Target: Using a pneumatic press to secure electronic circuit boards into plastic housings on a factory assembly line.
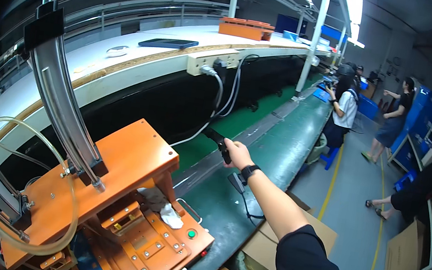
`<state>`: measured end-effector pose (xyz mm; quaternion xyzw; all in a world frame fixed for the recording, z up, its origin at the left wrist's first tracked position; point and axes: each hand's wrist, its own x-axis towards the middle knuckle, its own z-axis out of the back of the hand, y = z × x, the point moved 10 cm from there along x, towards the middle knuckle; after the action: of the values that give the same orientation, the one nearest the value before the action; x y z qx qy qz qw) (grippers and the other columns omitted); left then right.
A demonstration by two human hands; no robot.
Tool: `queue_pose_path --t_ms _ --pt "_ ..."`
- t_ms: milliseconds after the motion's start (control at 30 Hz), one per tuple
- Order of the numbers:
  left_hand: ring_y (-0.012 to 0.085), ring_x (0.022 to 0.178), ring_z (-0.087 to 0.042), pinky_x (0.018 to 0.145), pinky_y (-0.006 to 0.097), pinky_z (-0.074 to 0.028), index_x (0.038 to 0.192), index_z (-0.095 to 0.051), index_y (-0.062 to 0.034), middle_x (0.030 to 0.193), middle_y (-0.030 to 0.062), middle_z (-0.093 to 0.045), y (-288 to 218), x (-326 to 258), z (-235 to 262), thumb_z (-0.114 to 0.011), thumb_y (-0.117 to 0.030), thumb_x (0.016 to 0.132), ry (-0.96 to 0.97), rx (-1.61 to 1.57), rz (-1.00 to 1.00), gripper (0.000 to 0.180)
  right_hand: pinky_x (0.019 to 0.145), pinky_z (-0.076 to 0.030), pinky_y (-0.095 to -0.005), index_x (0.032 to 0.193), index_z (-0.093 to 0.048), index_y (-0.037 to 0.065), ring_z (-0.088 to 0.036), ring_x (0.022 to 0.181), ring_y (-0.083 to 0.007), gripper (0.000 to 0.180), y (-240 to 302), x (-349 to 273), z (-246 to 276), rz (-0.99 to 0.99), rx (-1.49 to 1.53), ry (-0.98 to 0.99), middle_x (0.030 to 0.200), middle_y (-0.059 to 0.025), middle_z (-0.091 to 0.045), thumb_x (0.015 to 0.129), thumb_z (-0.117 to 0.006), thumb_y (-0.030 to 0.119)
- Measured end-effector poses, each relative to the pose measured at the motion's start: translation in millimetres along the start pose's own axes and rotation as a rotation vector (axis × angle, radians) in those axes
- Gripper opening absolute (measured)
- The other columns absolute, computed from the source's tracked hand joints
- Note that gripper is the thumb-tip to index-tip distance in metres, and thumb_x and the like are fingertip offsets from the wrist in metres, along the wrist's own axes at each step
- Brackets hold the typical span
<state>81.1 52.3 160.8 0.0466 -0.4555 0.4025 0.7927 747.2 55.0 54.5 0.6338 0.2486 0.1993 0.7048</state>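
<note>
My right hand, with a dark band on its wrist, reaches out over the green bench. Its fingers are closed around a black handheld object, whose kind I cannot make out. Just below the hand, a small dark grey device with a black cord rests by the bench edge. My left hand is outside the picture. At the near left stands an orange press fixture with a metal cylinder, air tubes and a green button. A crumpled white cloth lies on it.
Above the bench runs a white shelf with a power strip, a dark flat tray and an orange block. Cardboard boxes stand below right. Several people are along the bench and aisle; blue cabinets line the right.
</note>
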Motion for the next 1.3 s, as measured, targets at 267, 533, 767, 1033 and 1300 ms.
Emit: queue_pose_path --t_ms 267,533,767,1033,1300 --pt "0.045 0.124 -0.046 0.107 0.053 -0.035 0.126 -0.057 0.0063 0.136 0.0293 -0.048 -12 2 13 -0.042 -0.066 0.095 -0.026 -0.095 -0.06 0.081 0.101 -0.048 -0.0516 0.137 -0.047 0.004 -0.061 0.112 -0.0371 0.056 -54 -188 35 -0.169 0.852 0.513 0.128 -0.0235 -0.057 0.092 -0.053 0.037" --pt "0.0434 0.121 -0.05 0.107 0.051 -0.037 0.125 -0.057 0.0046 0.129 0.0253 -0.054 -7 -14 26 -0.064 -0.036 0.092 -0.019 -0.305 -0.09 0.052 0.113 -0.032 -0.0553 0.151 -0.025 0.0 -0.045 0.131 -0.0438 0.102 -33 -359 -74 -0.091 0.92 1.123 0.146 -0.0243 -0.041 0.069 -0.081 0.027" --pt "0.0404 0.136 -0.034 0.11 0.056 -0.03 0.123 -0.066 -0.0246 0.147 0.0116 -0.044 -108 -87 13 -0.082 -0.055 0.068 0.441 -0.644 -0.377 0.065 0.115 -0.027 -0.05 0.152 -0.024 -0.002 -0.042 0.137 -0.0338 0.107 -59 -480 -159 -0.41 0.817 1.564 0.147 -0.021 -0.043 0.063 -0.083 0.009" --pt "0.0346 0.135 -0.046 0.113 0.058 -0.023 0.124 -0.062 -0.0141 0.133 0.0072 -0.059 -89 -87 10 -0.088 -0.036 0.065 0.597 -0.531 -0.297 0.068 0.112 -0.031 -0.0502 0.152 -0.026 0.004 -0.046 0.131 -0.0365 0.099 -68 -518 -216 -0.614 0.805 1.715 0.146 -0.0204 -0.042 0.071 -0.079 0.021" --pt "0.0313 0.138 -0.045 0.116 0.056 -0.019 0.128 -0.06 -0.0131 0.135 0.0076 -0.059 -31 -15 6 -0.089 -0.028 0.065 0.644 -0.488 -0.193 0.071 0.108 -0.036 -0.0427 0.156 -0.01 0.003 -0.048 0.13 -0.0316 0.097 -44 -510 -244 -0.519 0.817 1.649 0.145 -0.0234 -0.043 0.087 -0.066 0.042"
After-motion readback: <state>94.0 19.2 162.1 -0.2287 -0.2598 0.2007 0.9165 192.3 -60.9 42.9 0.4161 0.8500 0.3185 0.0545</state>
